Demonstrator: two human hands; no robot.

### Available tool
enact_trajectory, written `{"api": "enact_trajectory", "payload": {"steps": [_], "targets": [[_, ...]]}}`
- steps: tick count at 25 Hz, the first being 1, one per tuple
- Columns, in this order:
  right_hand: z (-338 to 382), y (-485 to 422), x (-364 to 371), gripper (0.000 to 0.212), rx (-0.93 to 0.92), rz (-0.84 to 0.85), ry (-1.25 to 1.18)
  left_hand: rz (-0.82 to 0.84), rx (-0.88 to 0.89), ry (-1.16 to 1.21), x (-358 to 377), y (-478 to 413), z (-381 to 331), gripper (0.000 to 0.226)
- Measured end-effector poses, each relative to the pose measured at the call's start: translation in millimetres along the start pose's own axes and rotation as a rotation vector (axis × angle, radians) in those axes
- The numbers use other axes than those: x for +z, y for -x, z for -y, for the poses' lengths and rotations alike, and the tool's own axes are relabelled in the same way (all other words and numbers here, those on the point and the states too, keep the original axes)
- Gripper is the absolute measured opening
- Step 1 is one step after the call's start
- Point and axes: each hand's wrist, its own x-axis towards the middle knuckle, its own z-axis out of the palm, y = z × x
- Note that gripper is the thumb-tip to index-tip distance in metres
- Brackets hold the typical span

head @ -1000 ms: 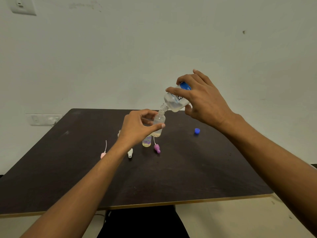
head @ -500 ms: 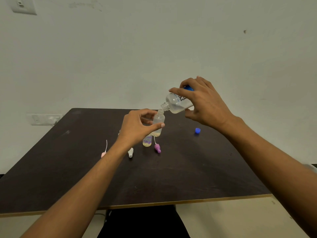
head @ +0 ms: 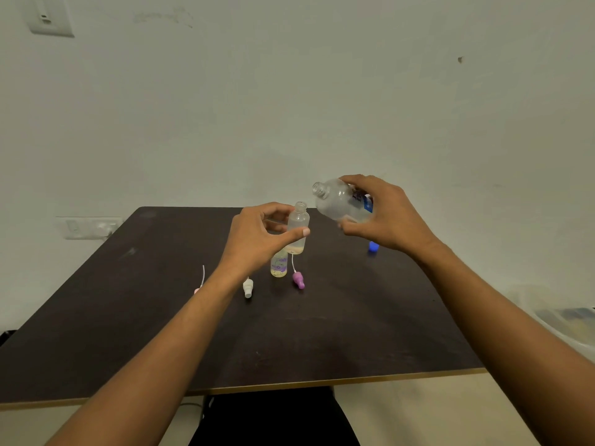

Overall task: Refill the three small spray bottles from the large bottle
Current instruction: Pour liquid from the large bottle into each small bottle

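Slim clear spray bottle (head: pixel 298 225) near rounded frosted large bottle (head: pixel 336 201).

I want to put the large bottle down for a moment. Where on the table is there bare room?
Bare: the table's near half, from the white spray head and purple spray head to the front edge; the far left, beyond the pink spray head; the right side, past the blue cap. Crowded: the middle, round the standing small bottle.
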Motion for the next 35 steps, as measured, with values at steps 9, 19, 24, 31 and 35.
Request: {"api": "enact_trajectory", "payload": {"steps": [9,19,24,31,35], "targets": [[-8.7,17.1,12.3,0.055,0.254,-0.082,-0.395,-0.001,-0.005,0.020,-2.8,-1.3,-1.9,0.031],[-15.8,24.5,14.3,0.069,0.244,-0.081,-0.428,-0.006,-0.011,0.030,-5.4,-1.9,3.5,0.033],[-20.5,27.1,18.5,0.072,0.236,-0.081,-0.451,-0.034,-0.030,-0.025,-26.8,4.1,13.0,0.033],[-14.0,30.0,27.3,0.080,0.206,-0.081,-0.504,-0.175,-0.151,-0.099,-89.0,21.6,56.3,0.036],[-12.7,32.3,33.1,0.085,0.217,-0.076,-0.513,-0.257,-0.248,-0.154,-117.9,32.2,91.5,0.037]]}}
